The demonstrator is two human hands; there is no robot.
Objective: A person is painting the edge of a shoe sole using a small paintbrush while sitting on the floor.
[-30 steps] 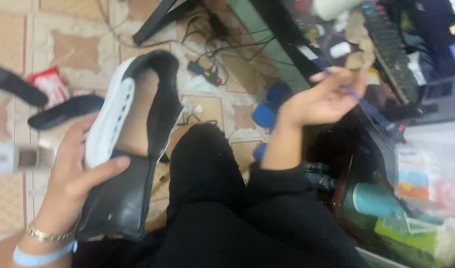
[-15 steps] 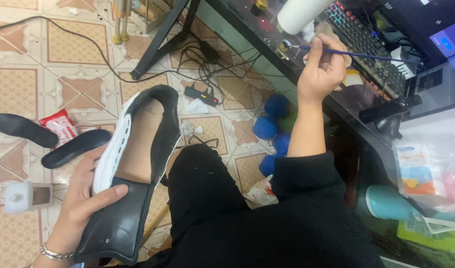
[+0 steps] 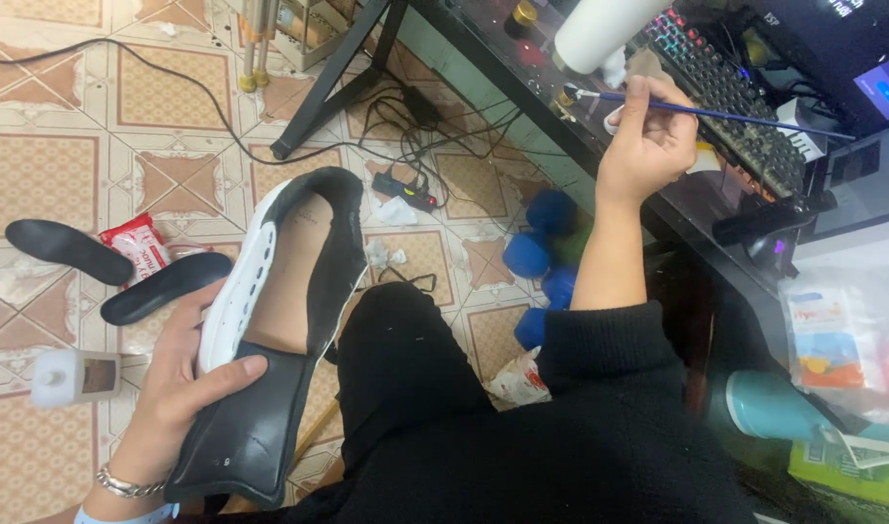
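My left hand [image 3: 187,388], lower left of frame, grips the black slip-on shoe [image 3: 279,320] by its white sole edge, thumb pressed across the upper, as it did a second ago. My right hand [image 3: 648,146], upper right, pinches a thin blue-handled brush [image 3: 697,109]; since a second ago it has risen to the bench [image 3: 522,87], bristles beside a white bottle [image 3: 605,29]. Judgement: reloading brush. Two black insoles [image 3: 105,267] lie on the tiled floor [image 3: 66,165].

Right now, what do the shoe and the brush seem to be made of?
Shoe: black upper looks like smooth leather or a synthetic, with a slight sheen; white perforated sole looks like rubber or foam. Brush: thin blue handle, glossy, plastic or painted wood, cannot tell which.
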